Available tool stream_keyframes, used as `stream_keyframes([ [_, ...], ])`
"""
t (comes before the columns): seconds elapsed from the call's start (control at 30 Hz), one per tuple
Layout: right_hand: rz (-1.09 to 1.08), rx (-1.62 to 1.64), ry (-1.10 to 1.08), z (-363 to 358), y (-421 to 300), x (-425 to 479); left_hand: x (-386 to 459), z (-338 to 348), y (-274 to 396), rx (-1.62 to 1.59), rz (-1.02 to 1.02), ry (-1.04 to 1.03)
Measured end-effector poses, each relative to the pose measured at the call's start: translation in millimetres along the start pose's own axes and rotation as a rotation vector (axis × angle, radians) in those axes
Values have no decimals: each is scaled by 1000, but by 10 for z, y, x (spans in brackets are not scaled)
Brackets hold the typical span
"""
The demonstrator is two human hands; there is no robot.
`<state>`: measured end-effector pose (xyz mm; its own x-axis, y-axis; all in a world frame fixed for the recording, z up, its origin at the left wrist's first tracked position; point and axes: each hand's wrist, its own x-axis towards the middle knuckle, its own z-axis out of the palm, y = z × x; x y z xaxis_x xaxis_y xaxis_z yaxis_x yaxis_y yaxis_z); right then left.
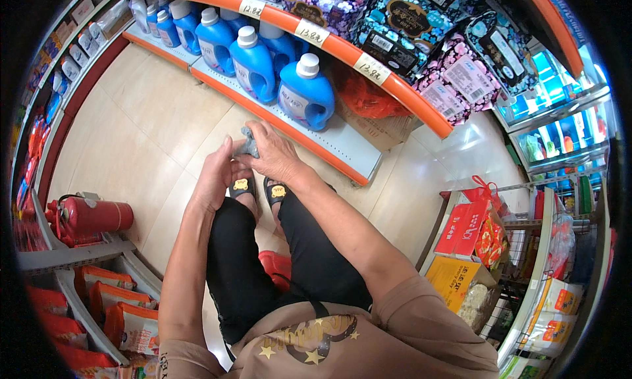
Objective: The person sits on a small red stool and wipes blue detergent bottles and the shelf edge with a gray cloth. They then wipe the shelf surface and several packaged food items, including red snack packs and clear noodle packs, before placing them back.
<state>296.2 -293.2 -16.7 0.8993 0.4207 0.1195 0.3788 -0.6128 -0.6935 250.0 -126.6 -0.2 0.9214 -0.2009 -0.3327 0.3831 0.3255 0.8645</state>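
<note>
Both hands meet above my feet, in front of the bottom shelf. A crumpled grey cloth is gripped in my right hand, bunched between thumb and fingers. My left hand is held close beside it, palm turned towards the cloth, its thumb up and its fingertips near the right hand; whether it touches the cloth I cannot tell. Just beyond the hands, blue detergent jugs with white caps stand in a row on the white metal shelf with an orange edge.
Flower-patterned packs fill the shelf above, behind an orange price rail. Red fire extinguishers are at the left. Bagged goods are at lower left. A red box and a yellow box are at the right. A red stool is beneath me.
</note>
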Motion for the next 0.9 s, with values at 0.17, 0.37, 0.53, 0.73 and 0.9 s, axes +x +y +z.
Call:
stream_keyframes([
  [0.17,-31,8,24,17,200,61,-74,79,-14,183,63,97],
  [0.37,283,-10,45,-74,362,85,-103,-98,-52,473,83,168],
  [0.53,345,-67,-94,-116,436,54,-130,-308,-48,1162,-65,-29],
  [0.73,249,-130,-182,-8,600,61,-72,-243,-58,1323,-175,-126],
  [0.9,321,-113,-46,35,668,54,42,-277,-128,1285,-201,-143],
])
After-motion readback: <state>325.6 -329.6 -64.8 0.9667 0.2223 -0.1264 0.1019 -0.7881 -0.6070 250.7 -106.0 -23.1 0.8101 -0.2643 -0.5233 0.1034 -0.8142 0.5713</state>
